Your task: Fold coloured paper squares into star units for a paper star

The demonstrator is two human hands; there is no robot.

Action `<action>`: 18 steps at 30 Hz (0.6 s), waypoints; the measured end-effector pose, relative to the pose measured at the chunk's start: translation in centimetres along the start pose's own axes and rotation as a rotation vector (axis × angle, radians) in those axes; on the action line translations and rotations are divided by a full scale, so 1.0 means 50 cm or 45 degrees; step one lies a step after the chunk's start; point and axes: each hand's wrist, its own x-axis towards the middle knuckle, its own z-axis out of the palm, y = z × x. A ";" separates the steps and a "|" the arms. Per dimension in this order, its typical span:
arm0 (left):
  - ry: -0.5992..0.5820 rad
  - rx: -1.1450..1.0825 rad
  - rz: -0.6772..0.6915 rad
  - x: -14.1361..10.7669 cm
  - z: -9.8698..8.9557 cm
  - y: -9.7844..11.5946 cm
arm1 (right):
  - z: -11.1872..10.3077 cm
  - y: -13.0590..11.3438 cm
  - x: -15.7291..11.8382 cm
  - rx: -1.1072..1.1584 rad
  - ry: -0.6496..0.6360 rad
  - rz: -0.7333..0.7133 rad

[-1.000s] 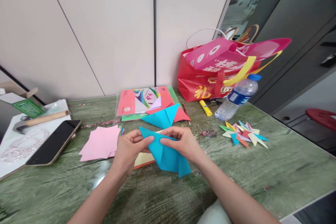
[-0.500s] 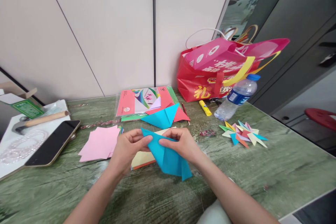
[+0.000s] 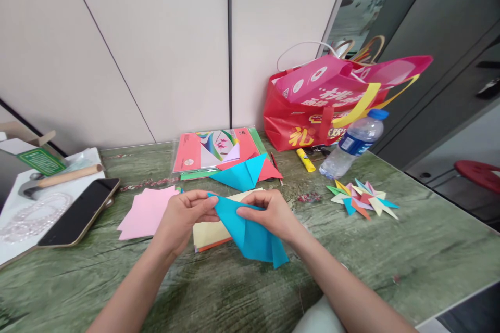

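Pale panels (image 3: 156, 52) are rising behind a green tabletop (image 3: 234, 296), where a red bag (image 3: 295, 119) is standing against them on the right. Left of it, a packet of coloured paper (image 3: 189, 151) is lying flat. A clear bottle (image 3: 353, 140) is sitting just in front of the bag. With my left hand (image 3: 179, 218) I am pinching the upper left corner of a folded blue paper (image 3: 253, 239); with my right hand (image 3: 273, 213) I am pinching its upper edge, thumb on the near side. I am holding it partly over a cream-topped stack (image 3: 207, 237). Pink sheets (image 3: 148, 213) are lying to the left, pointed multicoloured shapes (image 3: 363, 199) are resting to the right, and a yellow tube (image 3: 305, 160) is lying near the bottle.
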 end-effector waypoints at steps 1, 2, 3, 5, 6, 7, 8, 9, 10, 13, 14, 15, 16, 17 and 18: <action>0.004 0.001 0.000 0.000 0.000 0.000 | 0.000 0.000 0.000 0.000 0.000 0.002; 0.006 0.002 0.000 0.000 0.000 0.000 | 0.000 0.000 0.000 -0.001 0.000 0.004; 0.008 0.004 0.002 0.000 0.000 0.000 | 0.000 0.000 0.000 -0.003 0.000 0.004; 0.008 0.008 0.011 0.000 0.000 0.000 | 0.000 0.000 0.000 -0.007 -0.001 0.001; 0.007 0.012 0.016 0.000 0.000 0.000 | 0.000 0.000 0.000 -0.010 -0.001 -0.001; 0.008 0.015 0.023 0.000 0.000 0.000 | 0.000 0.000 0.000 -0.012 0.000 -0.004; 0.007 0.018 0.029 0.000 0.000 0.001 | -0.001 0.000 0.000 -0.013 0.000 -0.007; 0.008 0.021 0.034 -0.001 0.000 0.001 | -0.001 0.000 0.000 -0.013 0.000 -0.010; 0.010 0.023 0.040 -0.001 0.001 0.001 | -0.001 0.000 0.000 -0.011 -0.001 -0.013; 0.020 0.034 0.054 -0.002 0.002 0.001 | -0.002 0.001 0.000 0.004 -0.011 -0.027; 0.026 0.039 0.058 -0.002 0.003 0.002 | -0.003 0.001 0.000 0.009 -0.014 -0.032; 0.035 0.043 0.061 -0.001 0.003 0.002 | -0.003 0.001 0.000 0.012 -0.017 -0.036; 0.043 0.045 0.064 -0.001 0.004 0.002 | -0.003 0.001 0.000 0.013 -0.018 -0.041; 0.051 0.046 0.067 -0.001 0.004 0.002 | -0.004 0.000 0.000 0.012 -0.017 -0.045; 0.059 0.046 0.069 0.000 0.004 0.002 | -0.004 0.000 0.000 0.010 -0.016 -0.049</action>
